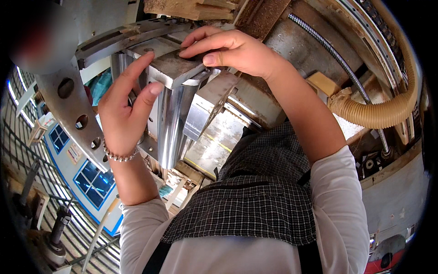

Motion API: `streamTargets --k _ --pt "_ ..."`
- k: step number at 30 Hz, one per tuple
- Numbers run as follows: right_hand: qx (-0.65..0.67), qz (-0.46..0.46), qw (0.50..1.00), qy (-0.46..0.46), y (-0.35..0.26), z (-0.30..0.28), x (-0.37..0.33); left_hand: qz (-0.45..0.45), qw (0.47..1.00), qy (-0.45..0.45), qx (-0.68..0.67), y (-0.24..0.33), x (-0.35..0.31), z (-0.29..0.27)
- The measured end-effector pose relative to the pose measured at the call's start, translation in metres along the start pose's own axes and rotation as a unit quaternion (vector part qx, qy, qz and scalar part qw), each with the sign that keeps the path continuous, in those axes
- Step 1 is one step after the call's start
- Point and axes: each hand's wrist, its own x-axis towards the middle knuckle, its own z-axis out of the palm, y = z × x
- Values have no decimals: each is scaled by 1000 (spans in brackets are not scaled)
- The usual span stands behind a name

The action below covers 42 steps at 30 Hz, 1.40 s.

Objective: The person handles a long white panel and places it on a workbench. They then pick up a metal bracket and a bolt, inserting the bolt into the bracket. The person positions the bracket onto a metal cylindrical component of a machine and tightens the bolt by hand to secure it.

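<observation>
A flat steel block (175, 69) lies in front of me, its top dull and brownish and its near edge bright. Below it a polished steel column (169, 130) reaches down. My left hand (122, 107), with a beaded bracelet, is at the block's left side. Its index finger and thumb are spread apart, the index tip close to the block's corner; nothing shows between them. Over the block's right side my right hand (237, 51) is bent, fingertips at its top face and thumb by the right edge. I cannot tell how firmly they touch. Nothing held shows in it.
A second steel block (211, 102) juts out right of the column. On the left a curved metal arm (73, 98) with round holes hangs down. To the right are a ribbed tan hose (376, 118) and a flexible metal conduit (331, 50). Wood pieces (194, 9) lie at the top.
</observation>
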Motion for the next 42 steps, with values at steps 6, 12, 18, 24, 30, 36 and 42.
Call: streamTargets --k 6,12,18,24,30,36,42 --pt "20 -17 999 23 5 0 1 -63 992 20 111 23 4 10" --pt "17 21 1000 0 -4 -6 -7 -32 995 26 87 22 4 14" --pt "-16 -25 999 33 3 4 4 -58 995 43 69 15 6 12" --pt "18 -12 1000 15 3 1 1 -35 993 33 111 24 2 11" --pt "6 -26 1000 -4 6 -4 0 -45 993 19 110 26 4 10" --pt "141 8 989 39 17 4 0 -99 994 1 50 24 0 14" --pt "114 14 993 40 12 4 1 -85 988 -13 125 35 8 9"
